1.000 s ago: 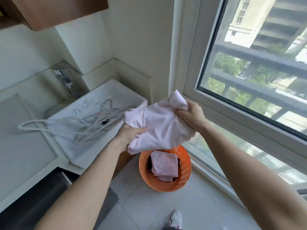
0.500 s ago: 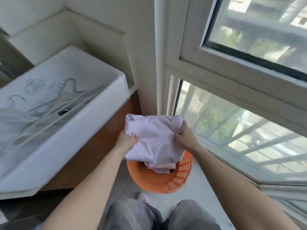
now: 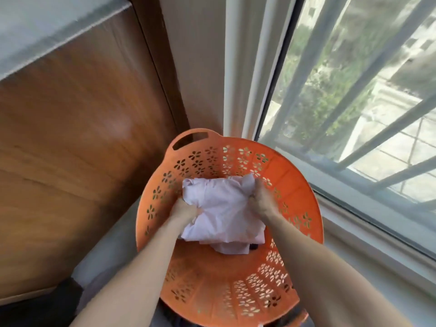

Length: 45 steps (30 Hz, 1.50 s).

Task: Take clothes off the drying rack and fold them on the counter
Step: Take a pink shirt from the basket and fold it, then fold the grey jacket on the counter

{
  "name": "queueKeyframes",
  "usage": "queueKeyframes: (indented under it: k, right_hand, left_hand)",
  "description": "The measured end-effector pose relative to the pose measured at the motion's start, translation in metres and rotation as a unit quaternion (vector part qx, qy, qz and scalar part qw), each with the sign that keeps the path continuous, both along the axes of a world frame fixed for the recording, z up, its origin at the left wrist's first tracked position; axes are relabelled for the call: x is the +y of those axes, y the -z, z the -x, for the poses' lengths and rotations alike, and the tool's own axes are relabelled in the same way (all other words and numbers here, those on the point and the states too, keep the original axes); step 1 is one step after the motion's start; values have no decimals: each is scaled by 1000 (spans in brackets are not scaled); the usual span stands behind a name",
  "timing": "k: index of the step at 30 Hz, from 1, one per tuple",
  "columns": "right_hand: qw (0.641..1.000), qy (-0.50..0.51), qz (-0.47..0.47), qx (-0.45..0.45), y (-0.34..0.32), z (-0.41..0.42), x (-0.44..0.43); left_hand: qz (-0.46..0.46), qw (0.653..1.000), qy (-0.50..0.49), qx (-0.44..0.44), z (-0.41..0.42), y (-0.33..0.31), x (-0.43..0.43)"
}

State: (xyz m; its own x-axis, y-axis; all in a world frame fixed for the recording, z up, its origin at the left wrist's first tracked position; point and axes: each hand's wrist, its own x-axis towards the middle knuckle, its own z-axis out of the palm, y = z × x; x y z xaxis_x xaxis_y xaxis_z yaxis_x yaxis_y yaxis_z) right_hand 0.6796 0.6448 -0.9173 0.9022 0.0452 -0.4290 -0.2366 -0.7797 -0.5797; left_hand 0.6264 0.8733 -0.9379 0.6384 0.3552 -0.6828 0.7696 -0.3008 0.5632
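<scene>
Centre frame, left hand (image 3: 183,210) and right hand (image 3: 262,199) each clutched an edge of a folded pale pink garment (image 3: 224,208) inside an orange basket (image 3: 296,182). Letting go unevenly could have undone the fold.

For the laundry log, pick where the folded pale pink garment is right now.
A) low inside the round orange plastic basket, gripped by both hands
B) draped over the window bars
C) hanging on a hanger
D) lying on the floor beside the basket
A: the left hand and right hand grip the folded pale pink garment low inside the round orange plastic basket.
</scene>
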Motion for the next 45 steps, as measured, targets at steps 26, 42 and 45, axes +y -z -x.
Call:
queueKeyframes:
  k: [26, 42, 45]
  right_hand:
    - [918, -311, 167, 181, 76, -4, 24]
    - [992, -120, -2, 34, -351, 84, -28]
    - [993, -117, -24, 14, -448, 106, -38]
  left_hand:
    - [-144, 864, 474, 88, -7, 62, -4]
    - [50, 982, 183, -20, 63, -377, -73]
    - [66, 983, 166, -51, 82, -487, -89]
